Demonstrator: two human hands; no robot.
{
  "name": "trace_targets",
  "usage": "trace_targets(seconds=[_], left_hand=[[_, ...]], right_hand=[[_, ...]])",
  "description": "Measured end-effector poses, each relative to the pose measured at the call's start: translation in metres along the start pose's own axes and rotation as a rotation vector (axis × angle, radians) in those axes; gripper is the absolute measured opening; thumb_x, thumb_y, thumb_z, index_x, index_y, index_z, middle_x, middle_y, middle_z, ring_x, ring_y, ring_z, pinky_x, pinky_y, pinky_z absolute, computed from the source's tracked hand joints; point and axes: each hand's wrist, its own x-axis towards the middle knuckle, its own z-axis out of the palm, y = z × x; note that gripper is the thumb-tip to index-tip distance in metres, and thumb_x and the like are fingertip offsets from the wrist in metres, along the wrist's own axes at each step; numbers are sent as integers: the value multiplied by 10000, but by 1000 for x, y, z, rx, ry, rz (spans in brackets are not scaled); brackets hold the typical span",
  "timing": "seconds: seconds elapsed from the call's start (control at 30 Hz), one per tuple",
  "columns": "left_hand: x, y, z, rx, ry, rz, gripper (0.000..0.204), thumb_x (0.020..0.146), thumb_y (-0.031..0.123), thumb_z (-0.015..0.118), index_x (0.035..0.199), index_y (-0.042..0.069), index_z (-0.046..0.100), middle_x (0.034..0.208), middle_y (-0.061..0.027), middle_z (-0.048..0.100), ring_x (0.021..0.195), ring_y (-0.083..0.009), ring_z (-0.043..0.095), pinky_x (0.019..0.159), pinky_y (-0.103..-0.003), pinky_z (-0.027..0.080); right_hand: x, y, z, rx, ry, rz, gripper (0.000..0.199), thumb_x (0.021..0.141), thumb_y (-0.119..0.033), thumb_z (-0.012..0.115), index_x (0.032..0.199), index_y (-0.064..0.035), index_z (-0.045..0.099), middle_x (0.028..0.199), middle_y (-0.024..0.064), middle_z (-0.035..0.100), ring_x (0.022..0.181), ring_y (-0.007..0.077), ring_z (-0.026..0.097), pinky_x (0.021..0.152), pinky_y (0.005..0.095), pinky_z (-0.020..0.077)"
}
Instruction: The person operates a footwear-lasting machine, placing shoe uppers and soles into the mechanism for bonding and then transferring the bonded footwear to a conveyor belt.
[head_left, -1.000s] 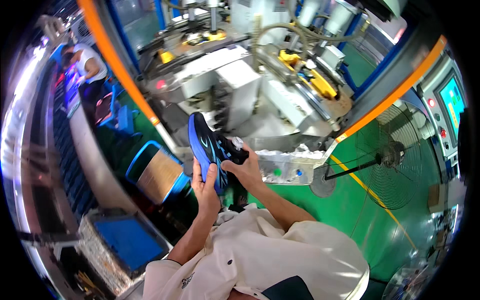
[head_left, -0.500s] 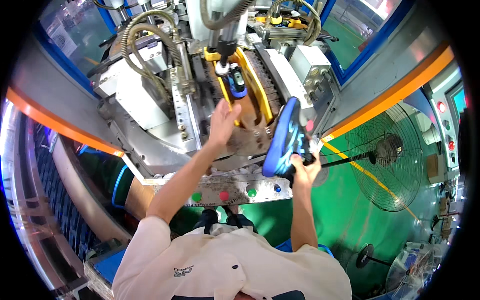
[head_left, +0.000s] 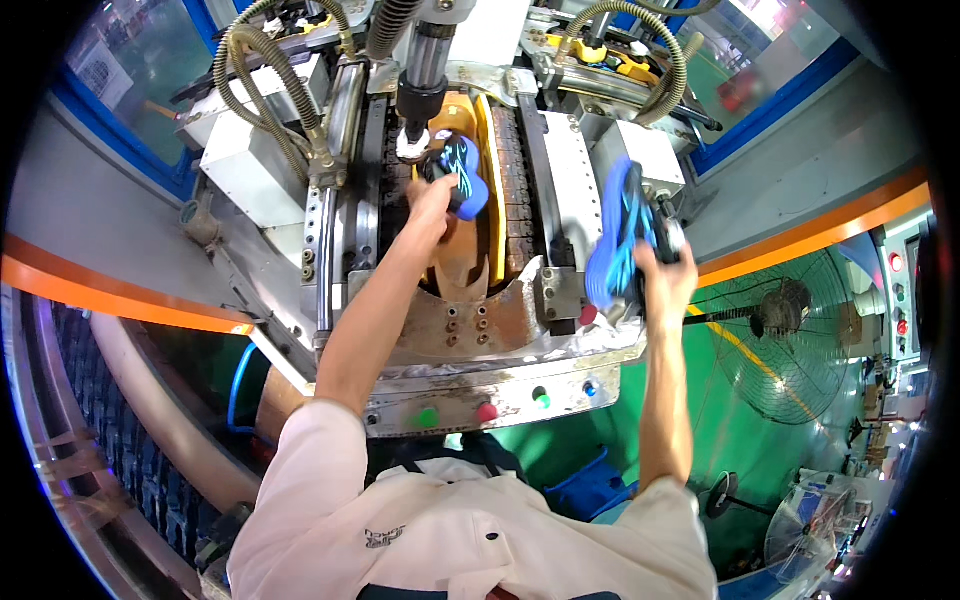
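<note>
My left hand point(head_left: 430, 208) is closed on a black shoe point(head_left: 466, 180) with a blue sole and light-blue streaks. That shoe is turned partly on its side inside the yellow-walled cradle of a press machine point(head_left: 486, 150), beside the white-tipped plunger point(head_left: 412, 146). Some of my fingers are hidden behind the shoe. Off to the right, my right hand point(head_left: 668, 278) grips a second blue-soled shoe point(head_left: 615, 240) of the same look. It is held upright above the machine's right front corner, its sole facing left.
Along the machine's front edge runs a panel with green, red and blue buttons point(head_left: 486, 411). Ribbed hoses point(head_left: 240, 90) arch over both sides. A large caged fan point(head_left: 780, 310) stands to the right, and a conveyor point(head_left: 130, 420) runs at the left.
My left hand has moved from the open air over the cradle onto the shoe there, which is now tipped sideways. My right hand has shifted right and farther away with its shoe.
</note>
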Motion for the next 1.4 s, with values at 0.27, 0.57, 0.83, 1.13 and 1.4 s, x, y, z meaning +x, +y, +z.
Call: trace_targets(seconds=[0.27, 0.57, 0.83, 1.13, 1.4], left_hand=[[-283, -18, -190, -149, -153, -39, 330, 834, 142, 604, 1134, 16, 548, 1013, -52, 605, 892, -134, 584, 726, -274, 486], [-454, -83, -261, -507, 678, 304, 427, 782, 156, 707, 1132, -16, 534, 1014, -73, 607, 917, -184, 601, 778, -320, 502], [-485, -155, -229, -903, 878, 119, 308, 844, 180, 640, 1083, -1, 571, 1011, -83, 608, 935, -197, 582, 844, -412, 479], [-567, -255, -210, -1280, 1166, 94, 223, 897, 152, 565, 1017, -35, 563, 984, -146, 618, 857, -260, 628, 800, -437, 534], [-681, -424, -305, -1239, 2037, 207, 339, 772, 102, 694, 991, -119, 559, 950, -184, 605, 780, -282, 645, 626, -440, 584]], right_hand=[[85, 23, 227, -763, -399, -24, 512, 566, -348, 799, 902, 13, 663, 907, 200, 667, 863, 286, 653, 732, 372, 518], [48, 95, 328, -809, -358, -149, 594, 717, -339, 707, 1107, -17, 394, 1001, 248, 623, 938, 381, 624, 837, 464, 489], [-152, 15, 204, 47, -755, -610, 292, 817, -19, 575, 1107, 19, 573, 1090, 173, 610, 933, 323, 600, 808, 366, 482], [-292, 172, 203, -88, -1180, -927, 159, 825, -90, 530, 956, -43, 605, 889, 149, 564, 817, 341, 549, 712, 397, 464], [-354, 38, 256, 128, -1274, -932, 187, 823, -28, 562, 1004, -25, 610, 759, 77, 494, 630, 204, 457, 601, 325, 405]])
